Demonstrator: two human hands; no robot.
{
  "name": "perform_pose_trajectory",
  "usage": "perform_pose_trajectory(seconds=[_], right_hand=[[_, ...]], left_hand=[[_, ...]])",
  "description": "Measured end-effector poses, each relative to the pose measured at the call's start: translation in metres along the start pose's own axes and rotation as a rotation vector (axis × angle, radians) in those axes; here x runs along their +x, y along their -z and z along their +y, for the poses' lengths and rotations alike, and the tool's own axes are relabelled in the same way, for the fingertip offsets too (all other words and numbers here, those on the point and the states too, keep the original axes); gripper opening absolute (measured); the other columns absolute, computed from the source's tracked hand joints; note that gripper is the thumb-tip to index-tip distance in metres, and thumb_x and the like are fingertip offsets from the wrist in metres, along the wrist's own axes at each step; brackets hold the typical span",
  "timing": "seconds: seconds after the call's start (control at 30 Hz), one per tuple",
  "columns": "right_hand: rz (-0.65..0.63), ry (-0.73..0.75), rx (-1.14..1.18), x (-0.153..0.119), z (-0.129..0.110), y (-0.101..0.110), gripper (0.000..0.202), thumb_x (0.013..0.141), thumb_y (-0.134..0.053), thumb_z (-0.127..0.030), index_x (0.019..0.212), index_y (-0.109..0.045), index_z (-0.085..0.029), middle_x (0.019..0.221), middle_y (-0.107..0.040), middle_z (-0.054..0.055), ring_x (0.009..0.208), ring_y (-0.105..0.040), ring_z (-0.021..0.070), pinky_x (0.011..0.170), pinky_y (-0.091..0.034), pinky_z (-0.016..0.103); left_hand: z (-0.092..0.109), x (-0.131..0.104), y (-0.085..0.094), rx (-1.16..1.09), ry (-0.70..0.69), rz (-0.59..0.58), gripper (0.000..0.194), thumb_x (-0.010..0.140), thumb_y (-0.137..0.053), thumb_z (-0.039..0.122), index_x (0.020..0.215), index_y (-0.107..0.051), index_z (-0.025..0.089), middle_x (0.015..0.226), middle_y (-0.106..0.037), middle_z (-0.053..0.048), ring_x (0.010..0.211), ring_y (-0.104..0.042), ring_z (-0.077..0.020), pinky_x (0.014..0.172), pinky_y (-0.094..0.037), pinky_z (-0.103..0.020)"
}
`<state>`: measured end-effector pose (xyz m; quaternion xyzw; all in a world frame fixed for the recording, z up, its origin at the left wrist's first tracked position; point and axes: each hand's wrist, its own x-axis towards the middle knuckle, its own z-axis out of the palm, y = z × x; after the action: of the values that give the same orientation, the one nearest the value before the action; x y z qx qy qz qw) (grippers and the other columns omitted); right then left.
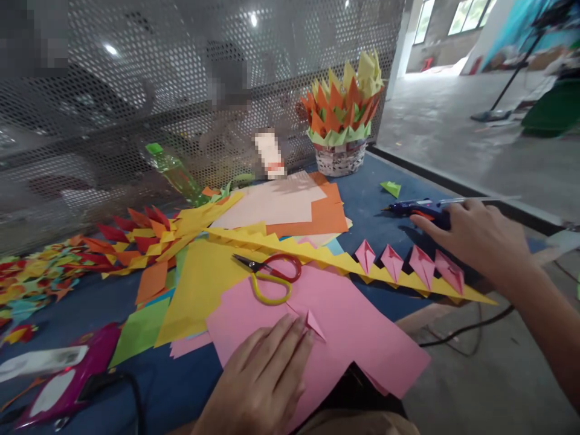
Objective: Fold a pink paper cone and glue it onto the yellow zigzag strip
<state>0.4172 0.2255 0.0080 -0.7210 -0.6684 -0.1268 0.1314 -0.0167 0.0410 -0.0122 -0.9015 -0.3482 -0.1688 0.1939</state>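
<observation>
My left hand lies with its fingers flat and close together on pink paper sheets, its fingertips at a small folded pink piece. At the right, my right hand is closed around the handle of a dark blue glue gun, whose tip points left. Below the gun, several pink folded petals stand on a long yellow zigzag paper strip. Scissors with one red and one yellow handle loop rest just beyond my left hand, partly on the pink sheets.
Behind stand a basket of paper petals and a green bottle beside a perforated metal panel. Left are red and yellow folded paper, colourful scraps and a purple device with a black cable. A green scrap lies near the gun.
</observation>
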Motion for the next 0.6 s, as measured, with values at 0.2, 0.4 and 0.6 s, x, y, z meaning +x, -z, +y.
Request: perform_pose_trajectory(seconds=[0.2, 0.4, 0.6], right_hand=[[-0.090, -0.064, -0.014, 0.002, -0.019, 0.012, 0.068, 0.109, -0.037, -0.074, 0.109, -0.067, -0.014, 0.114, -0.069, 0.020, 0.094, -0.064, 0.0280, 0.071, -0.041, 0.040], [-0.026, 0.018, 0.140, -0.008, -0.032, 0.031, 0.070, 0.100, -0.048, -0.082, 0.127, -0.063, -0.018, 0.080, -0.064, 0.008, 0.068, -0.055, 0.0255, 0.066, -0.033, 0.038], [-0.035, 0.149, 0.247, -0.025, -0.061, 0.036, 0.066, 0.096, -0.050, -0.083, 0.126, -0.059, -0.024, 0.076, -0.065, 0.006, 0.064, -0.061, 0.0260, 0.061, -0.035, 0.035]], left_hand=[[-0.005, 0.025, 0.017, -0.087, 0.056, -0.028, 0.042, 0.117, -0.047, 0.036, 0.145, -0.074, 0.019, 0.155, -0.073, -0.005, 0.145, -0.059, -0.0259, 0.132, -0.028, -0.041], [-0.042, 0.088, 0.017, -0.169, 0.014, -0.093, 0.035, 0.117, -0.049, 0.027, 0.142, -0.070, 0.015, 0.146, -0.076, -0.008, 0.133, -0.064, -0.0278, 0.113, -0.045, -0.043], [-0.061, 0.111, -0.012, -0.266, 0.066, -0.279, 0.046, 0.121, -0.043, 0.039, 0.159, -0.056, 0.018, 0.162, -0.065, -0.010, 0.152, -0.054, -0.0289, 0.121, -0.043, -0.051]])
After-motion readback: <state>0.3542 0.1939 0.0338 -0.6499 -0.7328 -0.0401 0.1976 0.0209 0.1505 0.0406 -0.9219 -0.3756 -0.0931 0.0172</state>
